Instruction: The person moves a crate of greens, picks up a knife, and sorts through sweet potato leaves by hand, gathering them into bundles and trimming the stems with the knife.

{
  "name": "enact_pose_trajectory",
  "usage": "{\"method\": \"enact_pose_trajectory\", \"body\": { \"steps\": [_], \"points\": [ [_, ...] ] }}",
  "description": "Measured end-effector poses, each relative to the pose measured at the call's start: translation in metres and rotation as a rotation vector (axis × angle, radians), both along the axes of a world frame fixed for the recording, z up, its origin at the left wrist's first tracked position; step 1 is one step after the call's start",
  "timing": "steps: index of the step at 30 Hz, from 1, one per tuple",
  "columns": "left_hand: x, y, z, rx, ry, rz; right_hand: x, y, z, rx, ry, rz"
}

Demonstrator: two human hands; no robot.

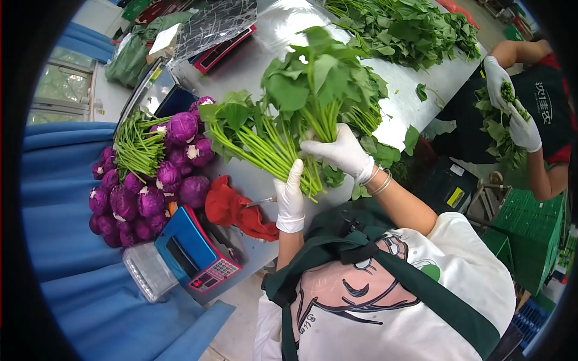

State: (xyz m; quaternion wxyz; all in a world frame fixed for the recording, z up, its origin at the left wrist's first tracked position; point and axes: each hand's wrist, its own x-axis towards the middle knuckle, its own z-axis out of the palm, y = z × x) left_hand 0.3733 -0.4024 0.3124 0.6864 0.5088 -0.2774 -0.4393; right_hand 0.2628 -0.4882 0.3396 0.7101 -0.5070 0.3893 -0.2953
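My left hand (291,201), in a white glove, is closed round the lower stems of a bunch of long-stemmed leafy greens (259,144). These stems slant up to the left, with their leaves at the far end. My right hand (342,154), also gloved, grips a second, more upright bunch of leafy greens (322,90) just beside it. The two bunches touch and partly overlap. More greens (367,102) lie behind the right hand on the metal table (274,45). My right fingertips are partly hidden by stems.
Purple cabbages (144,201) and cut green stems (141,147) are piled at the left. Near me are a blue scale (186,246) and a red cloth (232,210). A leafy heap (409,33) lies at the back. A co-worker's gloved hands (512,108) hold greens at the right.
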Motion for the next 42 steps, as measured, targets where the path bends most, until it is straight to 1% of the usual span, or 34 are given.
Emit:
{"method": "enact_pose_trajectory", "body": {
  "steps": [3,4,5,6,9,11,12,13,14,16,20,24,27,28,29,31,33,34,35,37,38,40,42],
  "points": [
    [0.013,0.003,-0.003,0.103,0.221,-0.098,-0.005,0.001,0.001,0.107,-0.211,0.001],
    [0.011,0.000,0.004,0.127,0.257,-0.021,-0.007,0.002,0.002,0.134,-0.281,0.010],
    [0.012,-0.001,0.002,0.114,0.283,0.004,-0.008,0.004,0.003,0.160,-0.351,0.019],
    [0.016,-0.002,-0.001,0.100,0.308,0.029,-0.005,0.008,0.005,0.204,-0.379,-0.030],
    [0.031,-0.009,-0.009,0.096,0.331,0.143,-0.008,0.025,0.004,0.199,-0.293,-0.133],
    [0.043,-0.014,-0.019,0.080,0.362,0.233,-0.016,0.033,-0.007,0.197,-0.336,-0.233],
    [0.046,-0.014,-0.014,0.112,0.286,0.266,-0.020,0.035,-0.008,0.168,-0.296,-0.252],
    [0.046,-0.014,-0.012,0.093,0.251,0.230,-0.026,0.033,-0.009,0.137,-0.257,-0.272],
    [0.044,-0.013,-0.011,0.078,0.216,0.191,-0.033,0.030,-0.010,0.125,-0.198,-0.214],
    [0.037,-0.012,-0.009,0.051,0.185,0.128,-0.038,0.025,-0.017,0.152,-0.225,-0.169],
    [0.040,-0.018,-0.006,0.028,0.337,0.277,-0.035,0.027,-0.008,0.165,-0.291,-0.159],
    [0.052,-0.016,-0.009,-0.029,0.371,0.370,-0.030,0.039,-0.007,0.082,-0.258,-0.143],
    [0.056,-0.013,-0.009,0.012,0.306,0.473,-0.030,0.046,-0.014,0.053,-0.111,-0.240],
    [0.071,-0.008,-0.012,-0.019,0.350,0.497,-0.037,0.043,-0.013,0.172,-0.081,-0.308],
    [0.090,-0.003,-0.021,-0.094,0.355,0.490,-0.049,0.037,-0.020,0.169,-0.085,-0.289],
    [0.098,-0.001,-0.008,-0.062,0.235,0.447,-0.063,0.023,-0.025,0.062,0.015,-0.275],
    [0.078,-0.003,0.010,0.005,0.133,0.366,-0.086,0.007,-0.055,-0.205,0.483,-0.208],
    [0.072,-0.002,0.011,-0.024,0.083,0.290,-0.090,0.001,-0.052,-0.464,0.597,-0.221],
    [0.065,-0.004,0.008,-0.020,0.078,0.264,-0.094,-0.002,-0.045,-0.388,0.630,-0.208],
    [0.060,-0.001,0.004,-0.037,0.065,0.079,-0.082,-0.005,-0.044,-0.214,0.144,-0.315],
    [0.054,-0.001,0.005,-0.021,0.037,0.032,-0.079,-0.001,-0.038,-0.116,0.089,-0.330],
    [0.038,-0.004,0.013,0.006,-0.021,-0.063,-0.057,0.003,-0.021,-0.085,-0.051,-0.278],
    [0.028,-0.004,0.021,0.049,0.080,-0.248,-0.032,-0.001,-0.015,-0.117,-0.132,-0.180]
  ]
}}
